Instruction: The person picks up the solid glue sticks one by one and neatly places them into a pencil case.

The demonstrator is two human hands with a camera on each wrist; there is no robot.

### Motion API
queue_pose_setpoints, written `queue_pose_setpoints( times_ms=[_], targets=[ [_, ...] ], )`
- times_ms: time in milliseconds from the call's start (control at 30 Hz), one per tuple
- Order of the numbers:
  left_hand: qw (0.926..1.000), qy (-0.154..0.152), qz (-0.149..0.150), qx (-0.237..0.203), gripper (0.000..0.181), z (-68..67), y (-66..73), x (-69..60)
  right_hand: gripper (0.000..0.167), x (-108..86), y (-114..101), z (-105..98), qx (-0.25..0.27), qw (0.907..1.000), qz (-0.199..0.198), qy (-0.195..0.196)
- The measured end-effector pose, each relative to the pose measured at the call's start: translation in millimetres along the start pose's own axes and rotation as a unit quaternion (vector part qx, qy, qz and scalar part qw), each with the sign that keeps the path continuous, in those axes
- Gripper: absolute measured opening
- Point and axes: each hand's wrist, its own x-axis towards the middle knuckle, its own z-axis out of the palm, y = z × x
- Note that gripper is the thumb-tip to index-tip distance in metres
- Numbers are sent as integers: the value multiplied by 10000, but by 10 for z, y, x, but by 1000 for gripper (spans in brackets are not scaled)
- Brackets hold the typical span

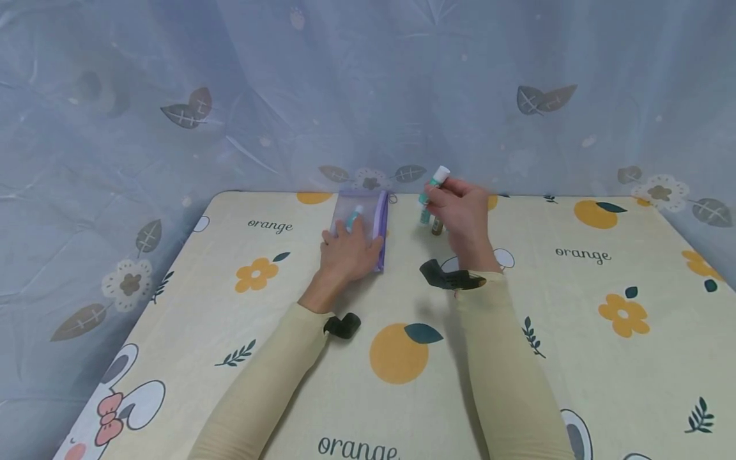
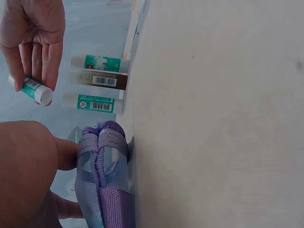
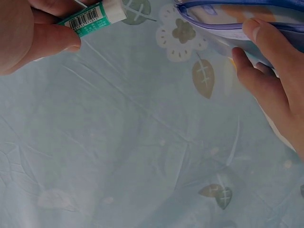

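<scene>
R hand (image 1: 464, 214) grip: pinching green glue stick (image 1: 440, 176), tilted, raised abv bench (image 1: 339, 399) | brown stick (image 2: 102, 80) upright btwn 2 green sticks (image 2: 105, 63), nearby | L hand (image 1: 347, 254) grip: released, fingers spread on purple zip pouch (image 1: 380, 220) on bench | white-capped stick (image 1: 353, 218) in pouch

The left sleeve (image 1: 267, 383) was long, plain and pale cream; the right sleeve (image 1: 506, 364) matched it. A stubby black attachment (image 1: 342, 326) sat at the left wrist, a longer dark attachment (image 1: 450, 277) at the right.
</scene>
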Motion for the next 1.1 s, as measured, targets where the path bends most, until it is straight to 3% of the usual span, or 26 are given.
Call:
queue_pose_setpoints(
  times_ms=[233, 1100],
  targets=[
    [10000, -96, -11, 0, 76, -131, 85, -140, 43, 6, 7, 46, -215, 9997, 140, 8],
    [10000, -64, -43, -33, 77, -125, 84, -137, 43, -37, 63, 168, -296, 9990, 83, -315]
  ],
)
